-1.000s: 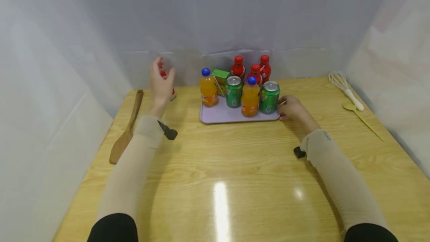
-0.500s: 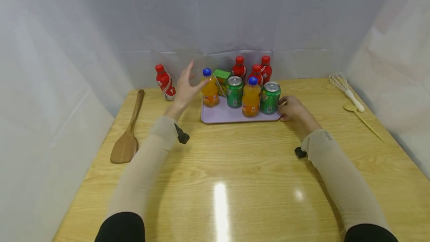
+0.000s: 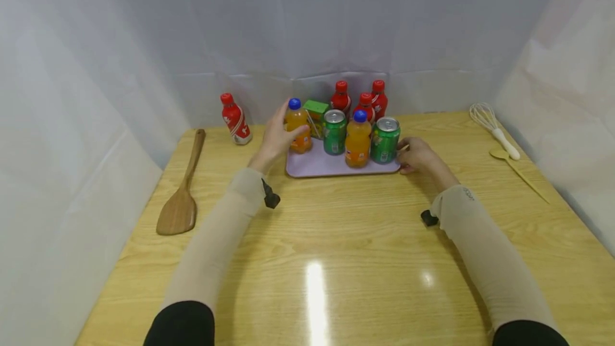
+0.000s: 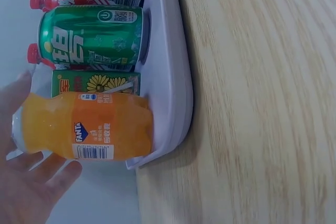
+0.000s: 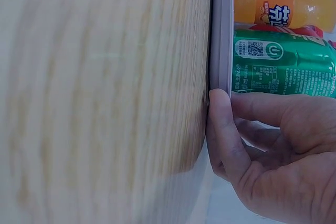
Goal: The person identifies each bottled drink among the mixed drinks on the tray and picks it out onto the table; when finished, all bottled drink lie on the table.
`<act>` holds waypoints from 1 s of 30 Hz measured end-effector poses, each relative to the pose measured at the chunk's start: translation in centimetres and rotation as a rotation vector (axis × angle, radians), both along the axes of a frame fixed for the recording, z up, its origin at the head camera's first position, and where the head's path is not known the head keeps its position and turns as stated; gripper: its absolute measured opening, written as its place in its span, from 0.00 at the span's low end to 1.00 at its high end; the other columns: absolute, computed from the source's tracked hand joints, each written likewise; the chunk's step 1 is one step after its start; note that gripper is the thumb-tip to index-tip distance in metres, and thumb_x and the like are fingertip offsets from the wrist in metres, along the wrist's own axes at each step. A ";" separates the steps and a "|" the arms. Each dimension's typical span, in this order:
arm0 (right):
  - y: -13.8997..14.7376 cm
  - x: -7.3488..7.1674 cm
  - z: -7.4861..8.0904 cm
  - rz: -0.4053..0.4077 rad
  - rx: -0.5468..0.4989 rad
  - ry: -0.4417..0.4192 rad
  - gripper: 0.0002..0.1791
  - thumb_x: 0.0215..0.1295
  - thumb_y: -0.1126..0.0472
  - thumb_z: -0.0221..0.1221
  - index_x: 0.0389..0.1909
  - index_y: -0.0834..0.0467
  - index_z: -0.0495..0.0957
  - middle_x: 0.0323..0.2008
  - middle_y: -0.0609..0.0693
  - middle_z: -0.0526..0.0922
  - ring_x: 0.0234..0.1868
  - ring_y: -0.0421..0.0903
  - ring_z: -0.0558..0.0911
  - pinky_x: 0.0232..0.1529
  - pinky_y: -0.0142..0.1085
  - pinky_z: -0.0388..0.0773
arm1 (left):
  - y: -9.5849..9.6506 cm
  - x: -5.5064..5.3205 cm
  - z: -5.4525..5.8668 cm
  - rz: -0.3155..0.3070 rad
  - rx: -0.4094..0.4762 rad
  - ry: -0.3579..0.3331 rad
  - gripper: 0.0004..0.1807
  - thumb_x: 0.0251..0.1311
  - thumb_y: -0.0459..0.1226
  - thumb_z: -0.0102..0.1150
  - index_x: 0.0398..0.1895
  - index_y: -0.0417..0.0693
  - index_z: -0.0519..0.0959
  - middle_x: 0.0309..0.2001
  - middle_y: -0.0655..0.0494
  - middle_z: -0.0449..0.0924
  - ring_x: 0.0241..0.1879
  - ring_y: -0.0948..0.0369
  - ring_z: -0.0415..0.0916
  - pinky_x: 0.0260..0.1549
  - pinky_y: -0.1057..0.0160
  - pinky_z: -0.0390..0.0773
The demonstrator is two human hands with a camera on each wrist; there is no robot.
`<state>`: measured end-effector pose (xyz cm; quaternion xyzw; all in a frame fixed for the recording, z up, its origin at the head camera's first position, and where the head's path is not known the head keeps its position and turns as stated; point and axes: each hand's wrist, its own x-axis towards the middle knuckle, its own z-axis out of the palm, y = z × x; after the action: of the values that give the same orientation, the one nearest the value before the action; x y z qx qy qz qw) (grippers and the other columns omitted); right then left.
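At the left end of the lilac tray, my left hand is spread around an orange Fanta bottle, thumb on one side and fingers on the other. The left wrist view shows no firm hold on it. My right hand pinches the tray's right front corner, with thumb and fingers at the rim in the right wrist view. Upright on the tray stand a second orange bottle, two green cans, a green drink carton with a straw, and red bottles at the back.
Left of the tray a lone red bottle stands near the back wall. A wooden spatula lies at the table's left. At the right lie a whisk and a yellow spoon. White sheets enclose the table.
My left hand has moved right, away from the lone red bottle at the left, to the orange bottle on the tray. My right hand stays at the tray corner.
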<state>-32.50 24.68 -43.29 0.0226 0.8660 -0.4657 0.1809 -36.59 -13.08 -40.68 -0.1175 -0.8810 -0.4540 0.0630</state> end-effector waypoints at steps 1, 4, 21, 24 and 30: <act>0.0 0.0 0.0 0.000 0.000 -0.002 0.28 0.71 0.74 0.53 0.70 0.75 0.62 0.47 0.63 0.70 0.29 0.40 0.80 0.31 0.29 0.86 | 0.0 0.0 -0.1 0.005 0.002 0.001 0.50 0.69 0.47 0.69 0.86 0.51 0.51 0.85 0.46 0.53 0.83 0.45 0.55 0.82 0.42 0.59; -0.1 0.0 0.0 -0.005 -0.001 -0.012 0.28 0.72 0.74 0.53 0.71 0.74 0.62 0.49 0.63 0.70 0.29 0.41 0.80 0.31 0.29 0.87 | 0.0 -0.1 -0.2 0.017 -0.010 0.025 0.47 0.70 0.47 0.68 0.85 0.49 0.54 0.82 0.43 0.60 0.81 0.45 0.60 0.81 0.44 0.61; -0.2 -0.1 0.2 0.005 0.016 -0.028 0.28 0.72 0.73 0.54 0.71 0.73 0.62 0.50 0.64 0.69 0.30 0.42 0.80 0.32 0.30 0.87 | -0.6 -0.5 -0.6 0.121 -0.005 0.096 0.40 0.62 0.45 0.75 0.78 0.55 0.71 0.73 0.50 0.77 0.71 0.51 0.76 0.74 0.54 0.73; -0.2 -0.2 0.1 -0.001 0.015 -0.031 0.29 0.72 0.72 0.55 0.71 0.73 0.62 0.51 0.64 0.69 0.31 0.42 0.80 0.33 0.30 0.87 | -0.4 -0.3 -0.2 0.129 0.013 0.065 0.41 0.62 0.46 0.76 0.78 0.57 0.70 0.74 0.52 0.76 0.71 0.53 0.76 0.73 0.55 0.74; 0.1 -0.3 -0.1 -0.003 0.015 -0.032 0.29 0.73 0.72 0.55 0.72 0.72 0.61 0.52 0.64 0.68 0.34 0.43 0.80 0.34 0.30 0.87 | -0.3 0.3 1.4 0.113 0.120 0.038 0.41 0.62 0.45 0.75 0.78 0.58 0.69 0.70 0.49 0.79 0.63 0.52 0.81 0.65 0.54 0.82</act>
<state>-32.75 24.76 -43.41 0.0328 0.8663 -0.4592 0.1938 -36.32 -13.38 -39.28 -0.0723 -0.8560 -0.4995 0.1123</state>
